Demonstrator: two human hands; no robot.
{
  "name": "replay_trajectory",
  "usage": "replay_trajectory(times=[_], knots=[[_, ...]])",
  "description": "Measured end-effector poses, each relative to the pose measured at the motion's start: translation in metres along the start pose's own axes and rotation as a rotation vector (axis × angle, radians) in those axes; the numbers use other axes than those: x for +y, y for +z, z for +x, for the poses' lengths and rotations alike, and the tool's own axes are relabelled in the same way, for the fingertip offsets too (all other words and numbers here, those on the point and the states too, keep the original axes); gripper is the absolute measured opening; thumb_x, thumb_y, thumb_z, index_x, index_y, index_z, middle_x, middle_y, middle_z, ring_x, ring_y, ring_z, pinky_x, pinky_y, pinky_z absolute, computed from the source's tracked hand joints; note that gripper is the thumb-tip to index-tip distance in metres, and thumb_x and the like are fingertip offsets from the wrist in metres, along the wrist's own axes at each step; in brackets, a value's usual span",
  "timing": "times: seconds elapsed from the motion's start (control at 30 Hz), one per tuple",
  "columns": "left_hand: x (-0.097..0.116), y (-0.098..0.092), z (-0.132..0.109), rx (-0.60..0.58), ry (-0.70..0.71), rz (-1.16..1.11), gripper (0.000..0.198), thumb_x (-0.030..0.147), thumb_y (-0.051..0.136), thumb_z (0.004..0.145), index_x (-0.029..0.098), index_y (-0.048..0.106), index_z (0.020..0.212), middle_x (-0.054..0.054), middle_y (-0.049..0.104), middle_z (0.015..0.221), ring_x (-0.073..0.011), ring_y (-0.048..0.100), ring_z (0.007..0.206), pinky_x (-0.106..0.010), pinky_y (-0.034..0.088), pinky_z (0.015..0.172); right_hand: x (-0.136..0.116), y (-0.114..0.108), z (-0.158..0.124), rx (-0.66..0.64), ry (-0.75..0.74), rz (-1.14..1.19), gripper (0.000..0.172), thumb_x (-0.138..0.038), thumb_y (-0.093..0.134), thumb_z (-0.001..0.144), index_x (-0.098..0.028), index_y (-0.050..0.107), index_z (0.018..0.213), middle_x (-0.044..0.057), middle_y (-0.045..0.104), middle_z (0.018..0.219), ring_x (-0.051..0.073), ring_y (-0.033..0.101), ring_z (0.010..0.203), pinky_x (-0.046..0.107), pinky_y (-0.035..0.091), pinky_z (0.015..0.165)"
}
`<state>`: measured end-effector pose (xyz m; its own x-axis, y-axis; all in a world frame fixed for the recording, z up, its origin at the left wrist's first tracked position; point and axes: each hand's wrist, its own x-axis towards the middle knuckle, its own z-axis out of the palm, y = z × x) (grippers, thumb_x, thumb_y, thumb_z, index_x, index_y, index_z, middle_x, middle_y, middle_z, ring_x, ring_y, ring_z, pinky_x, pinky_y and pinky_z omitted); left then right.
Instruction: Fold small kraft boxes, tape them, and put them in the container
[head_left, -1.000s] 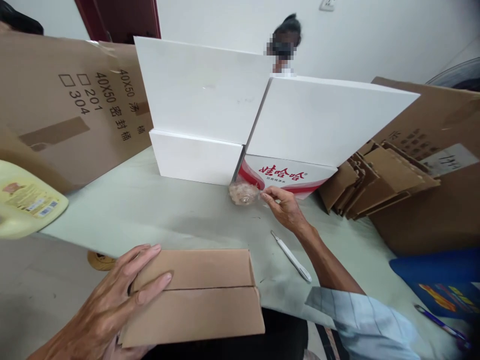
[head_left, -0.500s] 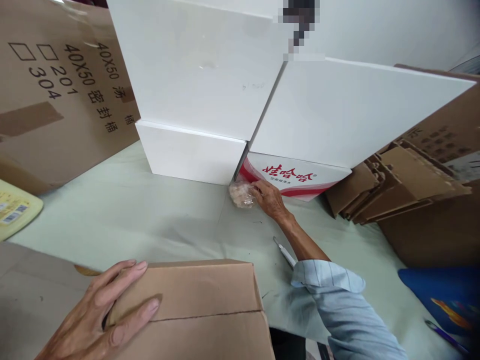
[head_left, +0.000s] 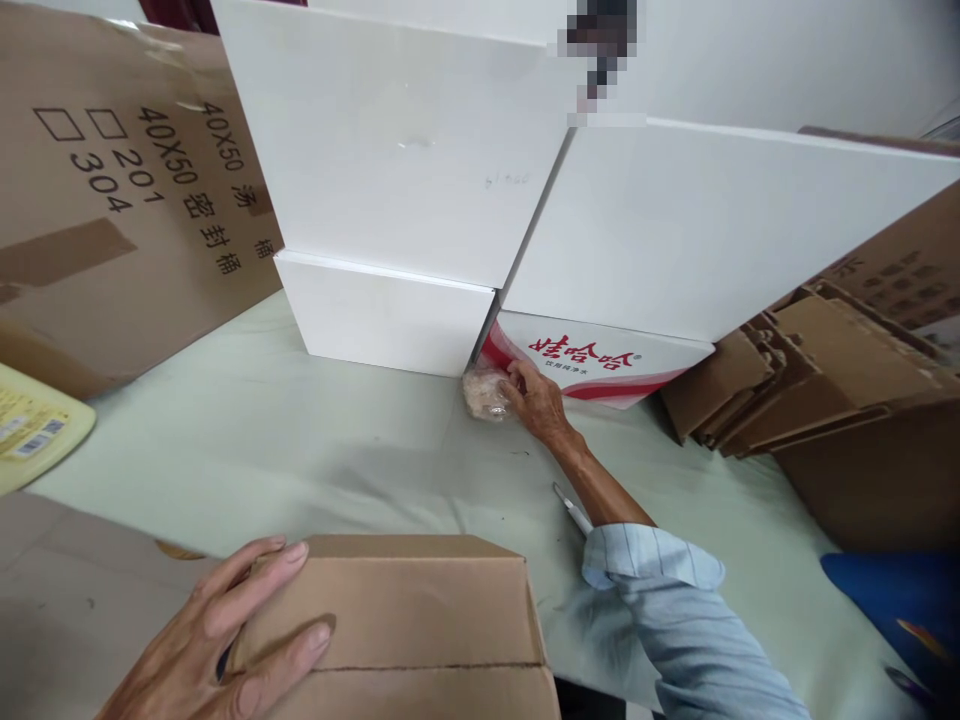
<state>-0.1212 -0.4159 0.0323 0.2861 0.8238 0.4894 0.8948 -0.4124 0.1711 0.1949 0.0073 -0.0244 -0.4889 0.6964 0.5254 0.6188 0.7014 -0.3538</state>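
Note:
My right hand (head_left: 536, 400) reaches far across the table, thumb and fingers pinched on a small clear plastic bag (head_left: 486, 394) with something beige inside. The bag lies on the cloth against the foot of white cartons; what exactly it holds I cannot make out. Near me, my left hand (head_left: 247, 630) grips the left corner of a brown cardboard box (head_left: 420, 610), its fingers along the far edge and its thumb on the face, where a seam runs across. A slim white tool with a metal tip (head_left: 570, 505) lies by my right sleeve, partly covered by it.
White cartons (head_left: 390, 150) stand stacked at the back; one lower carton (head_left: 600, 355) bears red lettering. A large brown carton (head_left: 150, 250) and a yellow container (head_left: 41, 430) are at left. Folded cardboard (head_left: 825, 350) leans at right, near a blue item (head_left: 892, 600). Pale green cloth (head_left: 352, 440) covers the table.
The view has shifted slightly, so everything sits a little lower and further right. Both hands keep their places, the right on the bag and the left on the box.

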Motion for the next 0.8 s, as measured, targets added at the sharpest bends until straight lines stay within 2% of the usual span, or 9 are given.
replay_trajectory(times=[0.07,0.13,0.23,0.43,0.57,0.67,0.8], knots=[[0.002,0.001,0.001,0.006,-0.006,0.005,0.049,0.055,0.046,0.11,0.044,0.055,0.157,-0.008,0.048,0.166,-0.0374,0.052,0.149,-0.049,0.06,0.108,-0.001,0.002,0.001,0.013,-0.006,0.0,0.012,-0.031,0.055,0.098,-0.023,0.064,0.1,0.005,0.068,0.089,0.024,0.063,0.081,0.033,0.048,0.073],[0.003,0.001,0.001,0.012,-0.013,0.006,0.053,0.061,0.045,0.108,0.044,0.054,0.158,-0.008,0.047,0.166,-0.0374,0.051,0.149,-0.048,0.061,0.107,-0.002,0.004,0.002,0.009,-0.023,0.001,0.014,-0.029,0.053,0.099,-0.024,0.063,0.092,0.006,0.068,0.092,0.023,0.063,0.084,0.033,0.047,0.075],[0.006,0.002,0.003,0.034,-0.022,-0.007,0.05,0.058,0.045,0.109,0.044,0.055,0.156,-0.009,0.048,0.165,-0.0379,0.052,0.148,-0.048,0.061,0.106,-0.004,0.005,0.004,-0.017,-0.051,0.001,0.019,-0.027,0.051,0.101,-0.024,0.065,0.089,0.007,0.069,0.091,0.023,0.064,0.086,0.033,0.048,0.076],[0.008,0.002,0.004,0.034,-0.02,-0.015,0.05,0.055,0.044,0.111,0.04,0.056,0.156,-0.011,0.048,0.165,-0.0394,0.049,0.151,-0.049,0.06,0.106,-0.006,0.0,0.005,-0.08,-0.071,-0.022,0.026,-0.028,0.051,0.104,-0.023,0.076,0.104,0.009,0.072,0.097,0.025,0.066,0.093,0.034,0.051,0.079],[0.004,0.004,0.0,0.026,-0.006,-0.018,0.048,0.052,0.045,0.111,0.041,0.057,0.156,-0.01,0.046,0.167,-0.038,0.05,0.15,-0.047,0.059,0.108,-0.006,-0.002,0.004,-0.103,-0.064,-0.036,0.026,-0.03,0.052,0.105,-0.024,0.076,0.113,0.009,0.075,0.105,0.025,0.068,0.098,0.034,0.053,0.084],[0.001,0.006,-0.004,0.012,-0.004,-0.003,0.049,0.052,0.054,0.108,0.044,0.055,0.157,-0.008,0.045,0.168,-0.037,0.05,0.15,-0.047,0.059,0.11,-0.004,0.0,0.005,-0.075,-0.033,-0.038,0.029,-0.027,0.049,0.104,-0.023,0.073,0.119,0.01,0.077,0.115,0.027,0.07,0.106,0.037,0.054,0.091],[0.0,0.006,-0.008,-0.002,-0.011,-0.002,0.054,0.057,0.061,0.103,0.043,0.058,0.155,-0.009,0.047,0.166,-0.0389,0.052,0.148,-0.05,0.06,0.109,-0.002,0.005,0.006,-0.015,0.028,-0.045,0.032,-0.026,0.047,0.101,-0.021,0.066,0.126,0.01,0.077,0.103,0.029,0.07,0.095,0.04,0.055,0.085]])
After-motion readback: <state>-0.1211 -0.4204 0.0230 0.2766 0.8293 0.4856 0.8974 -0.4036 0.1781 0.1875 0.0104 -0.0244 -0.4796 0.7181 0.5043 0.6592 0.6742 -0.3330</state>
